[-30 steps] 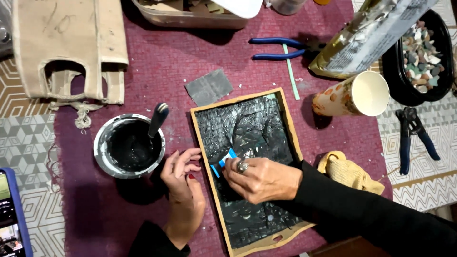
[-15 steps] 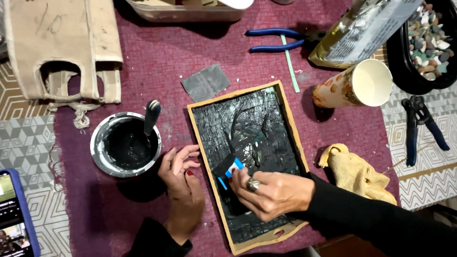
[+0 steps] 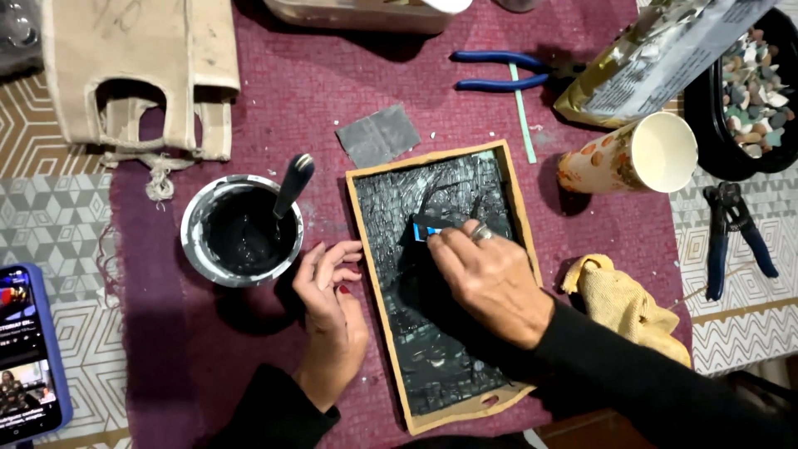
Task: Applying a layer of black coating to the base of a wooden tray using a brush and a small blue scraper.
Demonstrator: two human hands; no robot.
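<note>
Spreading dark paste over a mosaic is the step in hand, judged from how things lie. The bench [image 3: 50, 208] carries a purple cloth [image 3: 299, 75], and on it lies the wooden tray [image 3: 524, 241], its inside covered in black paste. The right hand [image 3: 490, 278] is curled shut around a small blue scraper [image 3: 426, 231], pressing it onto the upper middle of the tray. The left hand [image 3: 332, 291] lies flat and open, holding nothing, fingertips touching the tray's left edge to steady it. The next stroke would call for even pressure (the lower part looks patchy). The bowl [image 3: 241, 231] of paste with its spoon [image 3: 293, 183] sits just left, clear of the stroke; a paper cup [image 3: 636, 156], yellow rag [image 3: 623, 303] and pliers [image 3: 736, 237] lie to the right.
</note>
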